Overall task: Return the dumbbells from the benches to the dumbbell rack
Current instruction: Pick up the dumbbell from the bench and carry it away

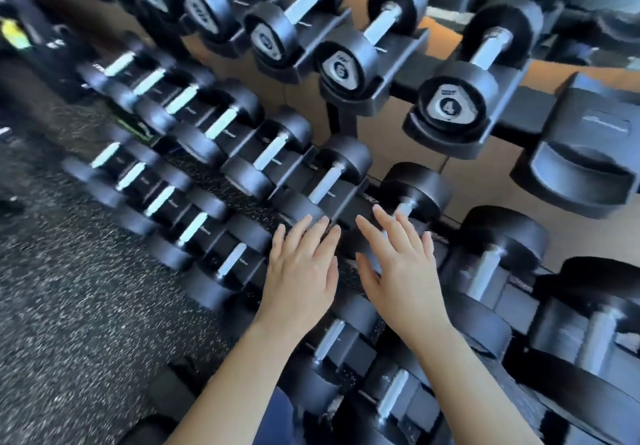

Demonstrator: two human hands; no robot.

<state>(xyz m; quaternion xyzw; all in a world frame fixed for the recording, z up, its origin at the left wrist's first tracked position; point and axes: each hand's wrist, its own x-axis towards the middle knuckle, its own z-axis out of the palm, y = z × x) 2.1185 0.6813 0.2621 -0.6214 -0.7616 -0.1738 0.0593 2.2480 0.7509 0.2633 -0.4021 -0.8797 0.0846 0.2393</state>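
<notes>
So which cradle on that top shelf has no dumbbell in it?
The empty cradle at the far right of the top shelf, just right of the dumbbell marked 4. Every other top-shelf cradle in view holds a dumbbell.

Two bare arms with no sleeves showing, left hand [300, 273] and right hand [403, 271] with no gloves, no rings, no watch or bands on the wrists, short plain fingernails, a bit of dark blue clothing [277, 417] low between the arms
</notes>
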